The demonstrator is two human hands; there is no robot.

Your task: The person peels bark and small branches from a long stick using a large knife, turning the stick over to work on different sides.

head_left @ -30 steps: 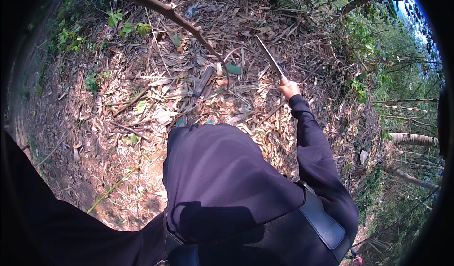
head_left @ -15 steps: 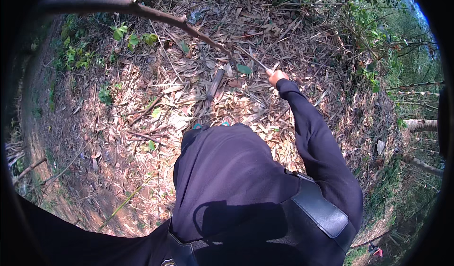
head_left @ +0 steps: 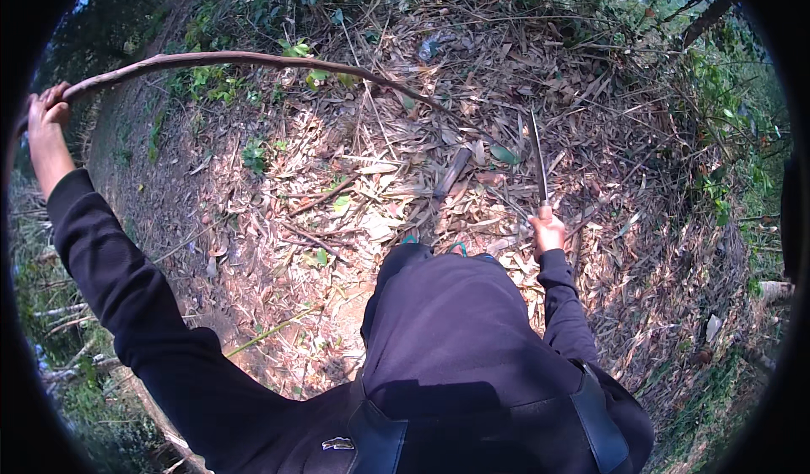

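Left hand (head_left: 49, 128), raised far out left, fingers wrapped round thick end of long, curved brown wooden branch (head_left: 253, 57). Branch arcs right above ground, thin tip end toward the blade. Right hand (head_left: 548, 231) grips long, straight, narrow metal blade (head_left: 537, 153), pointing away from body. Around: tan dry leaf litter (head_left: 371, 217), dark cylindrical stick (head_left: 453, 173), flat green oval leaf (head_left: 504, 153) near blade.
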